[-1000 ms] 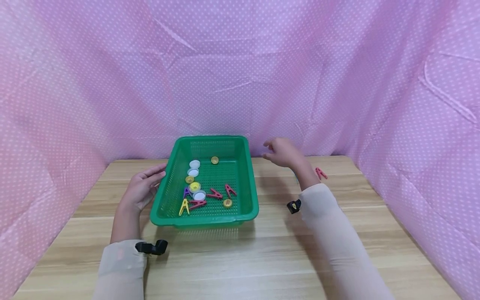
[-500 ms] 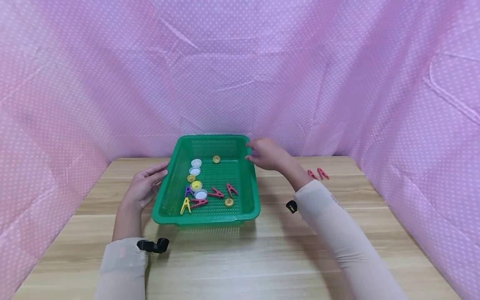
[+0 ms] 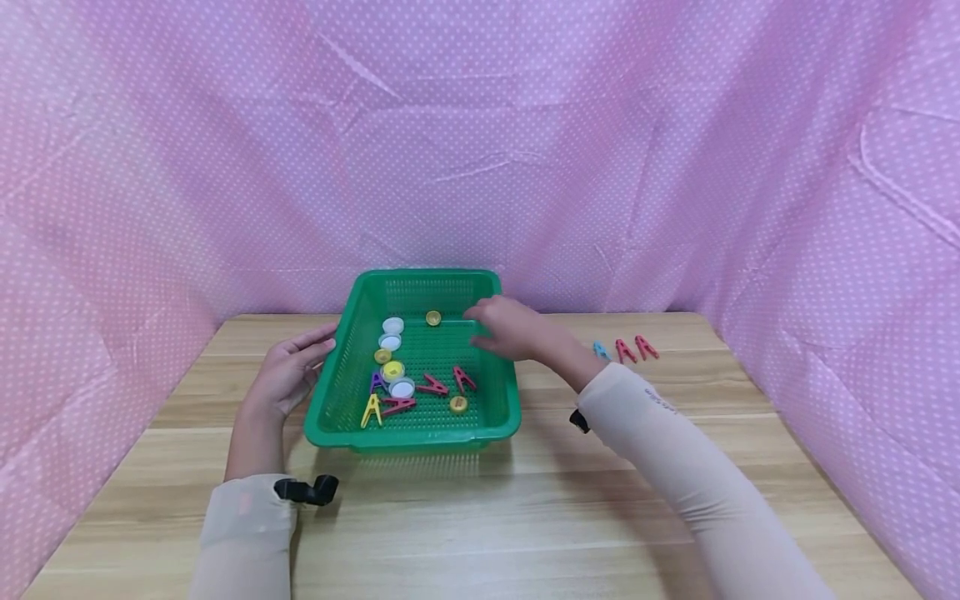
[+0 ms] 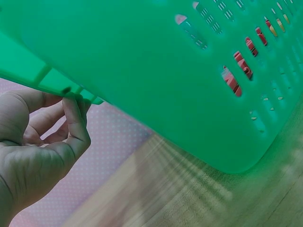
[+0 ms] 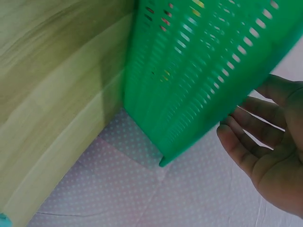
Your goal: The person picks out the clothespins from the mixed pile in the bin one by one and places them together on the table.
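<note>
A green perforated basket (image 3: 412, 440) stands on the table. My left hand (image 3: 288, 375) holds its left rim; in the left wrist view, the thumb and fingers pinch the rim. My right hand (image 3: 510, 327) is over the right rim, fingers loosely bent over the basket's inside. The right wrist view shows those fingers (image 5: 236, 146) apart and close to the rim, holding nothing visible. Inside lie white round lids (image 3: 393, 326), gold caps (image 3: 433, 318), a yellow round piece (image 3: 393, 371), red clothespins (image 3: 463, 379), a yellow clothespin (image 3: 372, 410) and a purple clothespin (image 3: 377, 382).
Right of the basket, a blue clothespin (image 3: 602, 351) and two red clothespins (image 3: 626, 351) lie in a row on the wooden table (image 3: 450, 517). A pink dotted curtain (image 3: 480, 167) hangs behind and along both sides.
My right hand has moved left from above the table to over the basket's right side, uncovering the blue and one red clothespin. My left hand stays on the rim.
</note>
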Action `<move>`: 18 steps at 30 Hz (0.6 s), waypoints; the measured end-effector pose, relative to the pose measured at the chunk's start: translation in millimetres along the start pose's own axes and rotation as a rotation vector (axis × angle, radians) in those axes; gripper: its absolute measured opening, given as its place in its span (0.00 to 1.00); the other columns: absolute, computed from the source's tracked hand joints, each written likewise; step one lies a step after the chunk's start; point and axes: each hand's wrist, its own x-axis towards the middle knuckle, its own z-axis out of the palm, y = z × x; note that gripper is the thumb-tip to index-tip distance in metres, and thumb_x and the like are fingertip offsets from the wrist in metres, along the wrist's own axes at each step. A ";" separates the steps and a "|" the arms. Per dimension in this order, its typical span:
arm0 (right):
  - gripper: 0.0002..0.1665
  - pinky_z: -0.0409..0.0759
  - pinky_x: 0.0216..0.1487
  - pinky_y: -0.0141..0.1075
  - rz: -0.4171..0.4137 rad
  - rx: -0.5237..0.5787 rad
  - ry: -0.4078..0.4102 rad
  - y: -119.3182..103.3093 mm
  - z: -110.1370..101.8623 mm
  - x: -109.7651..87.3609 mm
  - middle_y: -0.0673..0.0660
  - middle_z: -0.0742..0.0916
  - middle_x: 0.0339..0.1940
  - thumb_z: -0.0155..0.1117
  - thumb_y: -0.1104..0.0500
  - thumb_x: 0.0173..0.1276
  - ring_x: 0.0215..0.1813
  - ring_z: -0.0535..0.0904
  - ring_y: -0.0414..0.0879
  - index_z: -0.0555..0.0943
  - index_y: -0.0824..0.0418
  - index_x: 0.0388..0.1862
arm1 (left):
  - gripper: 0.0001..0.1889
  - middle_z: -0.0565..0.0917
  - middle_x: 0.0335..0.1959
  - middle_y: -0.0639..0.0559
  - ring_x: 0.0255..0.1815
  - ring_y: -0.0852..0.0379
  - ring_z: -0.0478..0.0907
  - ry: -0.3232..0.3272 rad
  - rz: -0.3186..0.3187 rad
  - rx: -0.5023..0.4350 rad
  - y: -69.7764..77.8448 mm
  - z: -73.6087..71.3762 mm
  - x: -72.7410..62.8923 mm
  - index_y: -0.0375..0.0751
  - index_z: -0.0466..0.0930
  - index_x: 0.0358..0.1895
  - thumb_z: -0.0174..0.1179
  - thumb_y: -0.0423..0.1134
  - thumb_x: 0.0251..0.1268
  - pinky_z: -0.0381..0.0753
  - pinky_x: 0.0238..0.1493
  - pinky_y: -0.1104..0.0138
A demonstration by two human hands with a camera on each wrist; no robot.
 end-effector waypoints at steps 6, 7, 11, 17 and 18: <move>0.27 0.78 0.68 0.47 -0.002 0.017 -0.108 -8.0 11.4 6.9 0.64 0.82 0.65 0.66 0.58 0.75 0.68 0.77 0.57 0.76 0.68 0.69 | 0.15 0.89 0.48 0.57 0.44 0.63 0.86 0.000 0.002 -0.005 0.7 -0.7 0.4 0.40 0.85 0.60 0.62 0.30 0.74 0.87 0.46 0.71; 0.27 0.78 0.68 0.47 -0.007 0.022 -0.121 -8.6 14.2 8.3 0.64 0.82 0.65 0.66 0.58 0.75 0.68 0.78 0.56 0.76 0.68 0.69 | 0.15 0.89 0.48 0.57 0.44 0.63 0.86 0.000 0.004 -0.005 0.8 -0.7 0.5 0.40 0.85 0.60 0.62 0.30 0.74 0.87 0.45 0.71; 0.25 0.78 0.68 0.46 -0.024 0.041 -0.167 -10.0 24.7 15.1 0.62 0.83 0.65 0.66 0.60 0.75 0.68 0.78 0.54 0.77 0.66 0.68 | 0.15 0.89 0.48 0.57 0.44 0.63 0.86 -0.002 0.007 -0.009 0.9 -0.6 -0.1 0.40 0.85 0.60 0.61 0.30 0.74 0.87 0.45 0.71; 0.25 0.80 0.65 0.47 -0.028 0.084 -0.219 -10.3 36.1 26.2 0.62 0.84 0.64 0.68 0.60 0.74 0.65 0.80 0.54 0.78 0.66 0.67 | 0.17 0.89 0.49 0.57 0.46 0.63 0.86 -0.004 0.001 -0.022 1.2 -0.5 0.1 0.38 0.83 0.62 0.62 0.29 0.74 0.87 0.46 0.72; 0.25 0.81 0.64 0.47 -0.025 0.087 -0.229 -10.3 37.0 27.8 0.62 0.84 0.63 0.68 0.59 0.74 0.63 0.81 0.54 0.79 0.66 0.67 | 0.17 0.89 0.49 0.57 0.46 0.63 0.86 -0.005 -0.001 -0.024 1.2 -0.4 0.3 0.38 0.83 0.63 0.62 0.30 0.73 0.86 0.46 0.72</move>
